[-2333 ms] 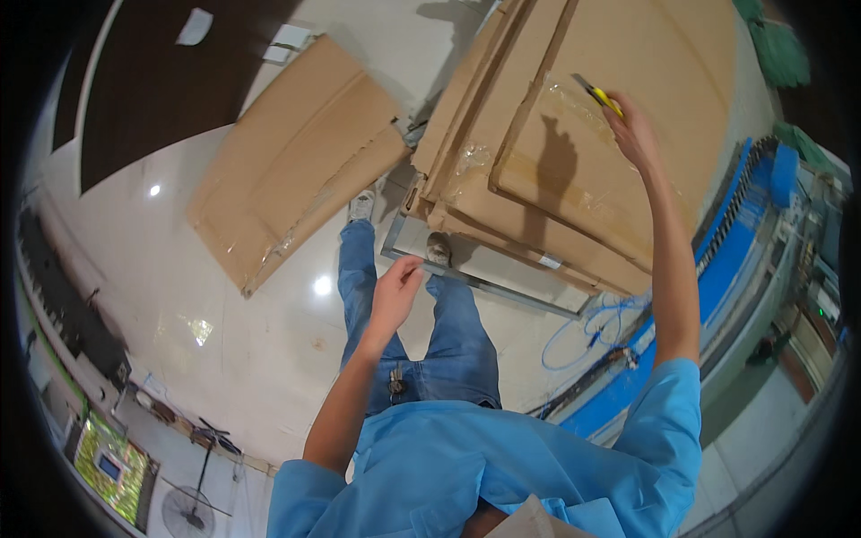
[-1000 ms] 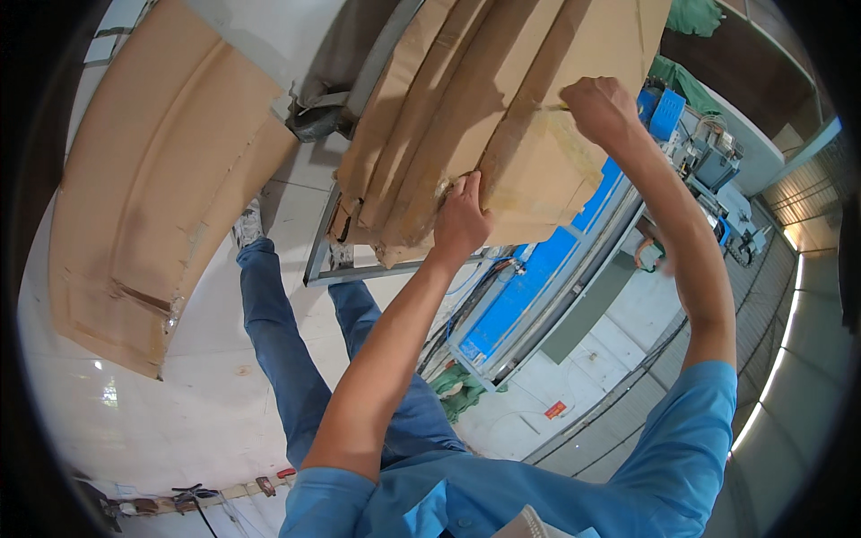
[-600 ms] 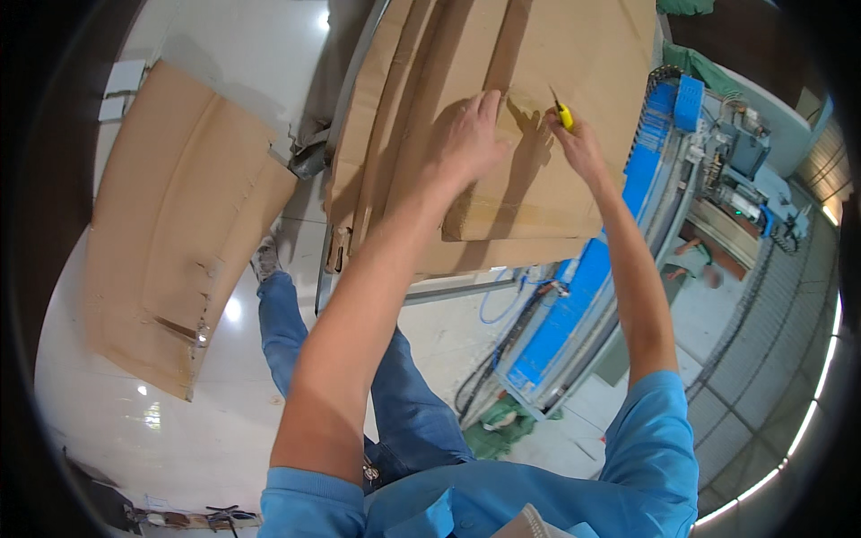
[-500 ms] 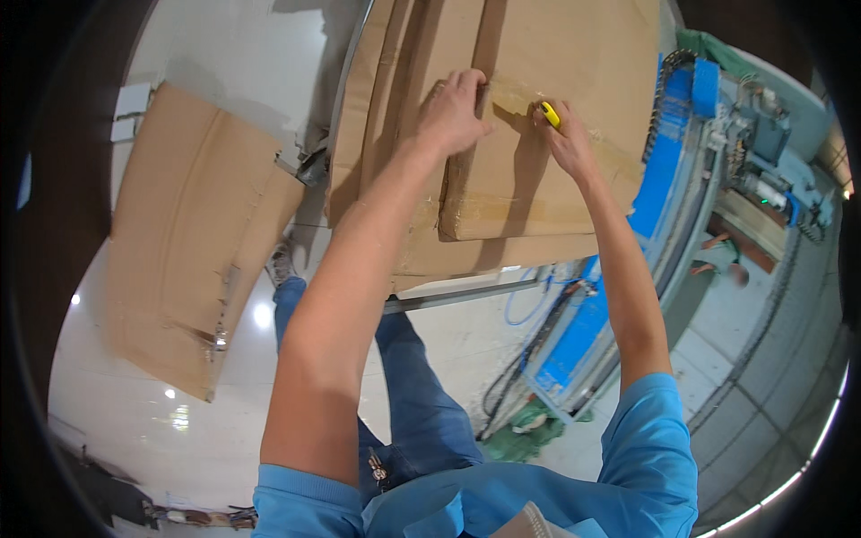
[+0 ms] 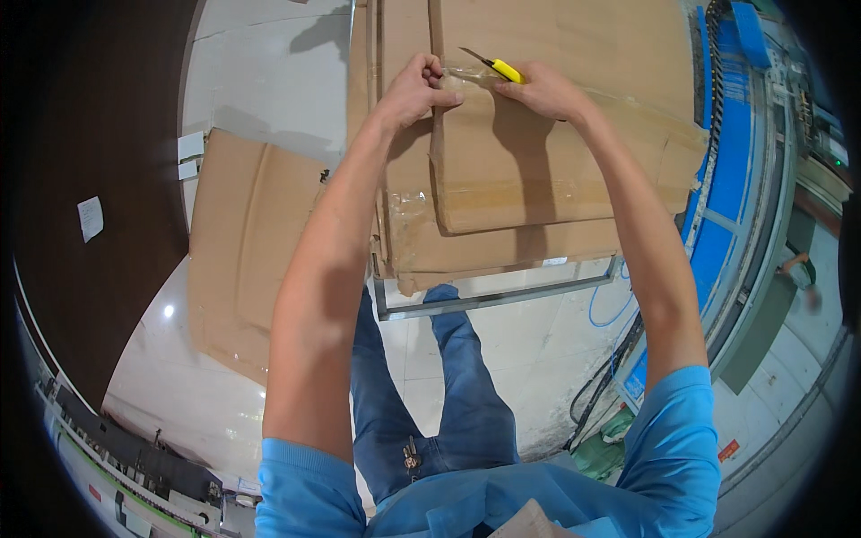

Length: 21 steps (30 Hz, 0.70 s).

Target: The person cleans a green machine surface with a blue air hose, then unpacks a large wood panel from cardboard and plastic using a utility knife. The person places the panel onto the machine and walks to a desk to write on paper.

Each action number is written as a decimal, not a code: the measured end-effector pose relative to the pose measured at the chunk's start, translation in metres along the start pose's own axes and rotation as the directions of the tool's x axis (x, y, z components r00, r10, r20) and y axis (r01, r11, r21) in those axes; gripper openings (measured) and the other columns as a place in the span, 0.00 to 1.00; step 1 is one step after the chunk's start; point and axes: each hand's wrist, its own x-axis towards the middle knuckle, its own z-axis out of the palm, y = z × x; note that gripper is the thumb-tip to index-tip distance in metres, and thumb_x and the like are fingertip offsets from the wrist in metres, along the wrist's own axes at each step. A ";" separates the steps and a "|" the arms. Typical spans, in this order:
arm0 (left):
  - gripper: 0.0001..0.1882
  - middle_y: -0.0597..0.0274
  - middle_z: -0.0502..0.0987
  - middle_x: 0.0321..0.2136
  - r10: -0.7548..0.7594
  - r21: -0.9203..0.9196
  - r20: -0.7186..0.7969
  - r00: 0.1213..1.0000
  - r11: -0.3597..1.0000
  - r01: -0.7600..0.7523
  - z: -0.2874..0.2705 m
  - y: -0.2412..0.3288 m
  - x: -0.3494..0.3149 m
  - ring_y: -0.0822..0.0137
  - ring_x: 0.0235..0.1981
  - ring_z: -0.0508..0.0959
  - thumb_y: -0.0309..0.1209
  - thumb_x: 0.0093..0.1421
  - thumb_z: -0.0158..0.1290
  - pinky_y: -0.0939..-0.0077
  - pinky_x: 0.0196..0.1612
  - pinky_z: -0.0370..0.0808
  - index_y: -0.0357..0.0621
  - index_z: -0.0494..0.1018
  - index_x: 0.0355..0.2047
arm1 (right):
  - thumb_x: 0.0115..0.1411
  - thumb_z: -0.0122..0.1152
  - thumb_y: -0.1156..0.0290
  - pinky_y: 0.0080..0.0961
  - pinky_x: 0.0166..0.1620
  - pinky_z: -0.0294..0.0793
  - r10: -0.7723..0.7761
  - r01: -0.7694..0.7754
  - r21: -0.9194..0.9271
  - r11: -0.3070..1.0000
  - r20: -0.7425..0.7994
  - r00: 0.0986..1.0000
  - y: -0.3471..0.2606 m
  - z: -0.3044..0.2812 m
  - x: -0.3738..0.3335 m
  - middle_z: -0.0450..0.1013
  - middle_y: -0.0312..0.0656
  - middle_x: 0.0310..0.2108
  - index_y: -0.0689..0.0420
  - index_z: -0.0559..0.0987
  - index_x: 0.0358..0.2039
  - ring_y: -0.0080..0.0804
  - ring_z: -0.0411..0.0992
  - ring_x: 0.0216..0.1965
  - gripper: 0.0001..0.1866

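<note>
A flat folded cardboard carton (image 5: 574, 170) lies on top of other cardboard. Clear packing tape (image 5: 471, 77) crosses its upper left part. At the carton's left edge, my left hand (image 5: 417, 93) is closed, its fingers curled at the edge and its thumb lying on top beside the tape. My right hand (image 5: 545, 91) grips a yellow utility knife (image 5: 508, 71) just right of the tape. The knife's blade is out and points up and left, above the cardboard.
A metal frame (image 5: 493, 300) runs under the near edge of the cardboard. Another cardboard sheet (image 5: 238, 251) rests on the floor at left. Blue machinery (image 5: 717, 233) stands along the right, with hoses and cables below. A person's arm (image 5: 793, 262) shows at far right.
My right hand has turned, so the knife's blade now shows, pointing left. My left hand's fingers have curled in at the carton's edge. The whole view has shifted.
</note>
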 end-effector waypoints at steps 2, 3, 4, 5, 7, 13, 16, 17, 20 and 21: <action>0.26 0.75 0.64 0.28 0.023 -0.050 0.020 1.000 0.999 -0.022 -0.002 0.002 -0.002 0.81 0.26 0.61 0.30 0.46 0.72 0.84 0.28 0.63 0.48 0.67 0.39 | 0.66 0.55 0.53 0.36 0.36 0.69 0.010 -0.010 -0.008 1.000 0.059 0.998 0.001 -0.003 0.000 0.72 0.43 0.25 0.60 0.77 0.43 0.36 0.69 0.28 0.20; 0.25 0.76 0.63 0.27 0.021 -0.074 0.041 0.999 0.997 -0.017 -0.002 0.003 -0.002 0.81 0.25 0.60 0.30 0.47 0.71 0.84 0.28 0.62 0.48 0.67 0.39 | 0.66 0.56 0.53 0.36 0.35 0.69 0.067 -0.065 -0.036 0.997 0.066 0.996 0.002 -0.004 -0.001 0.72 0.44 0.25 0.60 0.77 0.43 0.36 0.69 0.28 0.20; 0.24 0.77 0.63 0.27 0.022 -0.101 0.064 0.998 0.995 -0.015 -0.003 0.003 -0.002 0.81 0.25 0.60 0.30 0.47 0.71 0.84 0.28 0.62 0.49 0.67 0.38 | 0.66 0.56 0.54 0.36 0.35 0.68 0.028 -0.027 -0.014 1.000 0.072 0.997 0.001 -0.005 -0.001 0.72 0.44 0.25 0.60 0.77 0.43 0.36 0.69 0.28 0.20; 0.23 0.77 0.63 0.27 0.004 -0.106 0.077 0.997 0.994 0.004 -0.004 0.004 -0.001 0.82 0.25 0.60 0.30 0.47 0.71 0.84 0.28 0.62 0.50 0.67 0.38 | 0.66 0.56 0.54 0.36 0.35 0.68 0.039 -0.038 -0.024 0.999 0.058 0.998 0.002 -0.006 -0.002 0.72 0.44 0.25 0.60 0.77 0.43 0.36 0.68 0.28 0.20; 0.23 0.77 0.64 0.26 -0.041 -0.120 0.100 0.994 0.991 0.053 -0.006 0.005 -0.001 0.82 0.25 0.61 0.30 0.48 0.70 0.84 0.28 0.61 0.50 0.67 0.37 | 0.66 0.56 0.55 0.36 0.35 0.68 0.062 -0.060 -0.033 0.998 0.038 0.997 0.001 -0.004 -0.003 0.71 0.45 0.24 0.60 0.77 0.43 0.37 0.68 0.28 0.19; 0.19 0.74 0.66 0.29 -0.043 -0.197 0.096 0.994 0.979 0.061 -0.008 0.003 -0.004 0.79 0.30 0.67 0.22 0.50 0.66 0.82 0.34 0.67 0.49 0.66 0.35 | 0.68 0.54 0.57 0.37 0.36 0.70 0.044 -0.051 -0.044 0.998 -0.135 0.990 -0.010 0.007 -0.004 0.74 0.47 0.28 0.59 0.75 0.46 0.40 0.71 0.29 0.18; 0.20 0.76 0.67 0.27 -0.031 -0.320 0.057 0.998 0.946 0.048 -0.003 -0.001 -0.009 0.83 0.26 0.66 0.23 0.52 0.65 0.84 0.28 0.64 0.50 0.65 0.38 | 0.68 0.52 0.60 0.41 0.38 0.72 -0.124 0.078 -0.154 0.985 -0.316 0.940 -0.021 0.005 -0.005 0.76 0.49 0.32 0.57 0.74 0.48 0.45 0.74 0.33 0.15; 0.21 0.76 0.67 0.28 0.013 -0.322 0.031 0.999 0.947 -0.002 0.000 -0.002 -0.010 0.83 0.27 0.66 0.23 0.53 0.65 0.85 0.28 0.64 0.50 0.64 0.39 | 0.67 0.52 0.62 0.43 0.39 0.73 -0.063 0.012 -0.197 0.980 -0.257 0.964 -0.025 0.002 -0.006 0.77 0.50 0.34 0.55 0.73 0.48 0.49 0.75 0.36 0.14; 0.22 0.76 0.67 0.31 0.004 -0.318 -0.027 1.000 0.948 -0.012 0.006 -0.005 -0.013 0.83 0.28 0.65 0.21 0.53 0.64 0.86 0.31 0.67 0.48 0.63 0.42 | 0.65 0.52 0.65 0.46 0.40 0.75 -0.032 0.011 -0.407 0.913 -0.044 0.999 -0.039 -0.010 -0.004 0.78 0.49 0.36 0.53 0.74 0.46 0.52 0.77 0.38 0.12; 0.23 0.76 0.67 0.31 0.002 -0.338 -0.036 0.999 0.941 -0.014 0.007 -0.006 -0.013 0.83 0.29 0.65 0.21 0.53 0.63 0.86 0.33 0.67 0.47 0.62 0.42 | 0.65 0.52 0.65 0.47 0.39 0.75 -0.062 0.065 -0.482 0.874 0.023 0.998 -0.044 -0.013 -0.002 0.78 0.48 0.36 0.53 0.74 0.45 0.51 0.77 0.39 0.11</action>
